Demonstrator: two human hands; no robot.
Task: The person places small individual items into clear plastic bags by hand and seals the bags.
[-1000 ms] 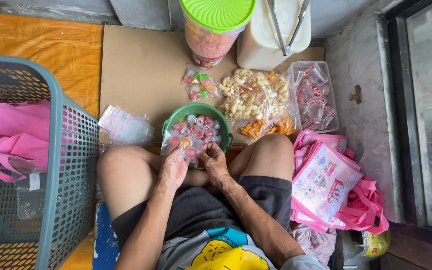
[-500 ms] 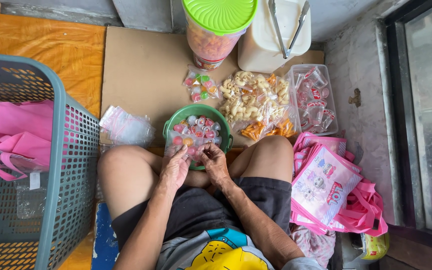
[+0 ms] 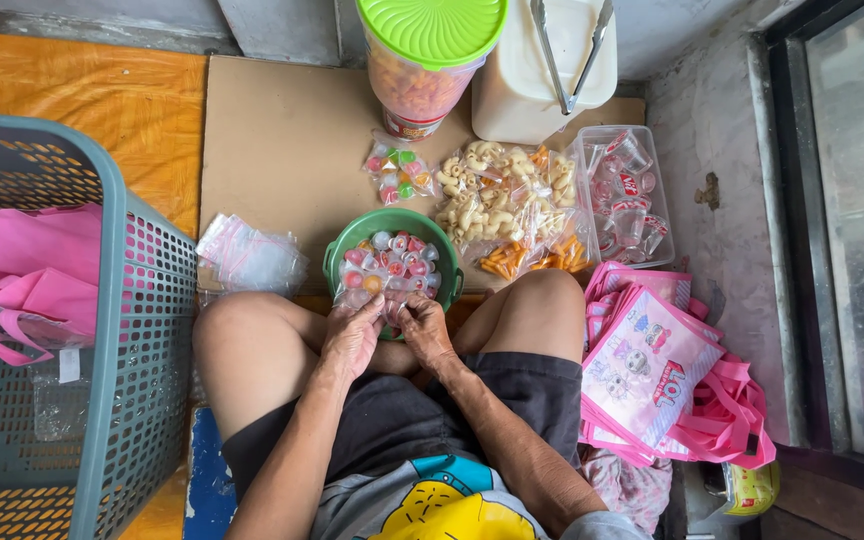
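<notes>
I sit cross-legged with a green bowl between my knees. It holds a clear plastic bag of small colourful jelly cups. My left hand pinches the bag's near edge on the left. My right hand grips the same edge on the right, thumbs close together over the bowl's near rim. Both hands touch the bag's opening; what lies inside the fingers is hidden.
A filled packet of jelly cups, packets of pale and orange snacks and a clear box of cups lie beyond the bowl. Empty bags lie left. A green-lidded jar, white container with tongs, grey basket and pink bags surround me.
Both hands have shifted slightly up and forward over the bowl's near rim, working the bag's edge. The bowl and packets stay put.
</notes>
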